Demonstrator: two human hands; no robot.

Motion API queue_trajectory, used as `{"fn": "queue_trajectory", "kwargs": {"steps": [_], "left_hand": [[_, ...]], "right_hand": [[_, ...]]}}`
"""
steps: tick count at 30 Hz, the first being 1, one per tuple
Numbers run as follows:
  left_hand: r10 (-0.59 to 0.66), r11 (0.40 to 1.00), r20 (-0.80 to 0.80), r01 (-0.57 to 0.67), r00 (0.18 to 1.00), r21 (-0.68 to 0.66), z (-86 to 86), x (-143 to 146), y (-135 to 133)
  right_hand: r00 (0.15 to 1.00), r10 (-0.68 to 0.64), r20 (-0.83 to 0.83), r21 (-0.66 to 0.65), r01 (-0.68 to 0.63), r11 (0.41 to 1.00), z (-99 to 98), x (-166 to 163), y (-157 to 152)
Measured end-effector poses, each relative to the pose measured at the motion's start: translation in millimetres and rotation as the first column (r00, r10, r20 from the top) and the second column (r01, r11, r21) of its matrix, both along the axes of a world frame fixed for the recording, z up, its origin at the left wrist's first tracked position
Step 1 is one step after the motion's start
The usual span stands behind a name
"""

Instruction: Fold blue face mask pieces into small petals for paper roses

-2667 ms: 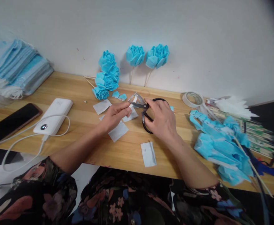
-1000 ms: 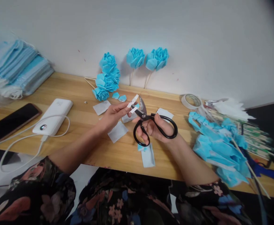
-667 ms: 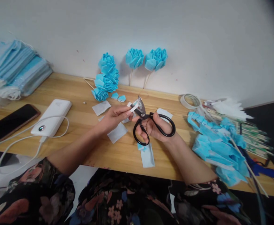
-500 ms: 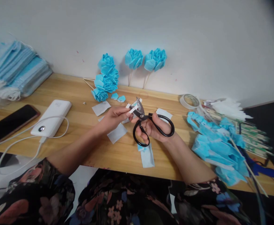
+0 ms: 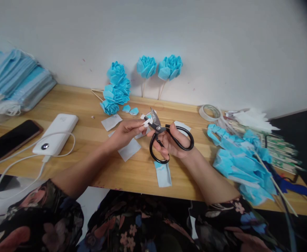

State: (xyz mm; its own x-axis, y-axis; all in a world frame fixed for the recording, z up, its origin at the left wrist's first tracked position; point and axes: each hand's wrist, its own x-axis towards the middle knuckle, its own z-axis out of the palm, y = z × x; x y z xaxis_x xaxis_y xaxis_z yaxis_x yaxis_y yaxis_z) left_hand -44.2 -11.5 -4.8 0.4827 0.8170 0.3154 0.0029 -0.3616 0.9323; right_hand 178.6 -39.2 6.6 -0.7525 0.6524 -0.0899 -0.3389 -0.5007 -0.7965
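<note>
My left hand (image 5: pixel 128 133) pinches a small white strip (image 5: pixel 147 122) between thumb and fingers, at the blades of the scissors. In my right hand (image 5: pixel 177 141) are black-handled scissors (image 5: pixel 158 128), their blades parted around the strip; thumb and fingers sit in the loops. Pale rectangular pieces (image 5: pixel 129 149) lie beneath and around both hands. A piece with a blue end (image 5: pixel 163 174) rests near the table's front edge. Just behind the hands lie two small blue petals (image 5: pixel 134 111).
Blue flowers on sticks (image 5: pixel 170 67) lean on the wall, with a cluster (image 5: pixel 116 89) beside them. Stacked face masks (image 5: pixel 17 78), a phone (image 5: pixel 12 141) and a cabled power bank (image 5: pixel 56 133) lie left. Right are a tape roll (image 5: pixel 209 112), crumpled blue material (image 5: pixel 241 169) and a blue-handled tool (image 5: pixel 293 186).
The scissor handles have spread slightly further apart, and the blades remain around the white strip. The whole view has shifted a little.
</note>
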Motion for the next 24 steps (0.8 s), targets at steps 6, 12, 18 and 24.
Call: {"fn": "queue_trajectory", "kwargs": {"steps": [6,12,18,24], "left_hand": [[-0.007,1.0,0.004,0.007,1.0,0.004,-3.3,-1.6,1.5],[0.014,1.0,-0.013,-0.014,1.0,-0.024,1.1,-1.9,-2.3],[0.047,0.999,-0.043,-0.047,0.998,-0.005,6.9,0.4,-4.8],[0.144,0.987,-0.006,-0.144,0.99,-0.073,1.7,2.5,0.5]], "right_hand": [[1.0,-0.016,-0.014,0.028,0.017,0.999,0.0,-0.8,0.6],[0.999,-0.032,-0.005,0.037,0.032,0.999,-0.9,-2.3,1.9],[0.999,-0.037,0.011,0.058,0.036,0.998,-2.1,-4.3,2.3],[0.999,0.024,0.026,0.214,-0.029,0.976,-7.3,-6.7,-7.2]]}}
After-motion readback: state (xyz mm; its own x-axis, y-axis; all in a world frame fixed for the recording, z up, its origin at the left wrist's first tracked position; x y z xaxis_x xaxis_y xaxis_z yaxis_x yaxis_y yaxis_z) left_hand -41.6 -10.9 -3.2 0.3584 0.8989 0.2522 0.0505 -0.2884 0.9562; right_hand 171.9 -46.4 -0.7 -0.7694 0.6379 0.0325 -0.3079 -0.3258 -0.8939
